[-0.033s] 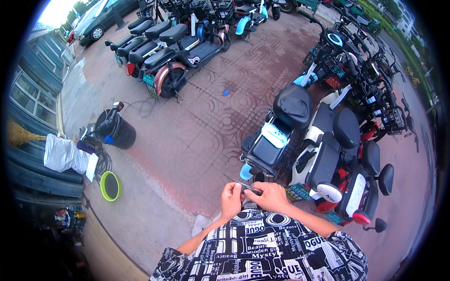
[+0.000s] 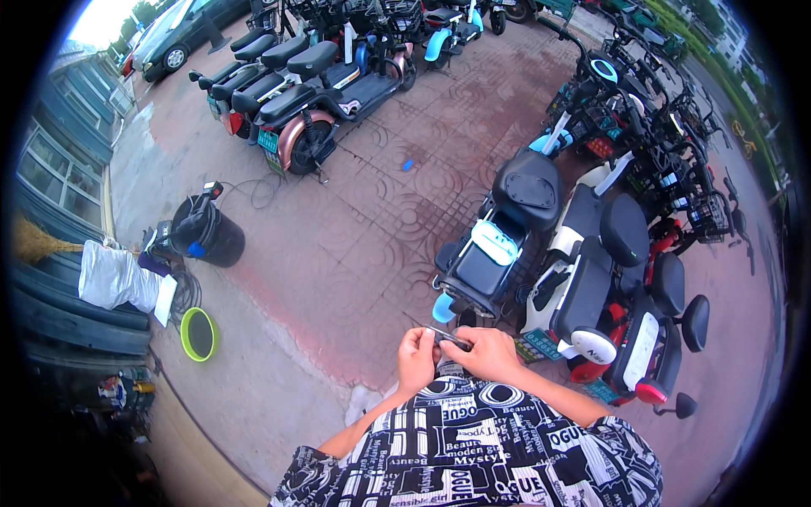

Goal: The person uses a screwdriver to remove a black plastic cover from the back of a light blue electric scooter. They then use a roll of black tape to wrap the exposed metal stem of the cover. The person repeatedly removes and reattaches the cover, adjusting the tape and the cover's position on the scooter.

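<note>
Close in front of my body, both hands meet on a slim, dark object with a thin lighter end [image 2: 454,340], too small to identify surely. My left hand [image 2: 417,359] pinches its left end, while my right hand [image 2: 483,353] grips the darker right part, thumb along it. My forearms come up from a black-and-white printed shirt [image 2: 465,435]. Just beyond my hands stands a black scooter with light-blue parts [image 2: 498,245], its blue rear mudguard [image 2: 443,307] nearest to them.
More scooters crowd the right [image 2: 579,296] and back left [image 2: 296,110]. Along the left wall [image 2: 72,177] stand a black bucket [image 2: 221,237], a white sack [image 2: 114,275] and a lime-rimmed basin [image 2: 212,334]. A dark car [image 2: 173,38] is behind; paving [image 2: 355,245] lies underfoot.
</note>
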`<action>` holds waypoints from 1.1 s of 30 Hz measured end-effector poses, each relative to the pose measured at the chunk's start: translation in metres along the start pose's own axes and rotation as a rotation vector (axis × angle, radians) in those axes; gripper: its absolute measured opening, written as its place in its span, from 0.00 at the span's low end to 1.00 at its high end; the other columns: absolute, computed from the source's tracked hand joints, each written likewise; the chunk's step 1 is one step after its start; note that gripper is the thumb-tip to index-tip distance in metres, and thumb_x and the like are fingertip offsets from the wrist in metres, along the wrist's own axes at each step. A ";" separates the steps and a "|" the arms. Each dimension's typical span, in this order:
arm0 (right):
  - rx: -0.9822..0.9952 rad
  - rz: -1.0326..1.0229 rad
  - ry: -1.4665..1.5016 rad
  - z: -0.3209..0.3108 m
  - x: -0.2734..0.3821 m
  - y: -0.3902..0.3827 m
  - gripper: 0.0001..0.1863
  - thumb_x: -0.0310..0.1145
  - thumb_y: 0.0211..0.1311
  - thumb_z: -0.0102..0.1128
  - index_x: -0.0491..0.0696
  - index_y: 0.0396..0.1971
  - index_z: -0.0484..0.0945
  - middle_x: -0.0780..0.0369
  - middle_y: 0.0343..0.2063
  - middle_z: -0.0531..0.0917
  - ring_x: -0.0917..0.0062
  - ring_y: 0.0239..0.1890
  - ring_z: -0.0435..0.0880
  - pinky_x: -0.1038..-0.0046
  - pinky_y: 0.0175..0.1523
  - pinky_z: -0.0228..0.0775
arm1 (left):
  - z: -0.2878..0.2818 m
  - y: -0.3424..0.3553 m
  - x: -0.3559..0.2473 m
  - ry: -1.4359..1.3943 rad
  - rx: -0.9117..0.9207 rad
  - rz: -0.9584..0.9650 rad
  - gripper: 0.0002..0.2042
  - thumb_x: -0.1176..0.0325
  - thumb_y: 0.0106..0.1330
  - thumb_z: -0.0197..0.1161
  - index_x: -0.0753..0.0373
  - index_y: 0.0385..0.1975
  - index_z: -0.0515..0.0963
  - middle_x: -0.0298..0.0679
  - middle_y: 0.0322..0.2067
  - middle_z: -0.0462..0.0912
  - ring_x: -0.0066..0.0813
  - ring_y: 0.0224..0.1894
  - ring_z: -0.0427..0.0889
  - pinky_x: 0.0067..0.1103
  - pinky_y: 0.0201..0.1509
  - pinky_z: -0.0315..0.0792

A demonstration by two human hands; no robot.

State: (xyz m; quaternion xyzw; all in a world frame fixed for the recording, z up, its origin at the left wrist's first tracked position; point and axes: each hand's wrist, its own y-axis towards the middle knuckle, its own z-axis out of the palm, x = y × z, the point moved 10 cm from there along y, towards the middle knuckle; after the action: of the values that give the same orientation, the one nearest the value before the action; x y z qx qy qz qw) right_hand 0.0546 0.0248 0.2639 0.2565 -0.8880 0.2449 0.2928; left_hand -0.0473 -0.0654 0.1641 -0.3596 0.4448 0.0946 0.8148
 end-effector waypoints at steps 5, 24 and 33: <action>-0.023 -0.031 -0.016 0.004 0.008 -0.003 0.19 0.52 0.54 0.60 0.50 0.21 0.78 0.61 0.14 0.77 0.64 0.20 0.79 0.65 0.25 0.65 | -0.011 -0.003 0.010 -0.127 -0.034 -0.023 0.08 0.66 0.71 0.53 0.65 0.35 0.71 0.30 0.20 0.73 0.13 0.20 0.68 0.13 0.22 0.62; 0.074 0.029 0.278 0.030 -0.013 -0.020 0.15 0.39 0.57 0.64 0.41 0.24 0.76 0.63 0.18 0.74 0.79 0.19 0.71 0.75 0.26 0.60 | -0.096 -0.001 -0.045 -0.038 -0.106 -0.029 0.10 0.63 0.72 0.52 0.61 0.30 0.73 0.31 0.26 0.74 0.17 0.24 0.70 0.16 0.29 0.65; 0.096 0.000 0.292 0.031 -0.007 -0.018 0.13 0.36 0.56 0.65 0.41 0.23 0.77 0.62 0.18 0.76 0.79 0.19 0.73 0.76 0.26 0.62 | -0.015 -0.035 -0.035 0.249 0.327 0.025 0.13 0.68 0.64 0.63 0.65 0.47 0.75 0.32 0.35 0.79 0.15 0.34 0.75 0.15 0.39 0.71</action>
State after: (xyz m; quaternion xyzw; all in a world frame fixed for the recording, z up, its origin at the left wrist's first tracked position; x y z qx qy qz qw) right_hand 0.0583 -0.0052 0.2423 0.2319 -0.8233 0.3218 0.4060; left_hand -0.0610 -0.0946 0.2042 -0.2258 0.5558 -0.0140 0.7999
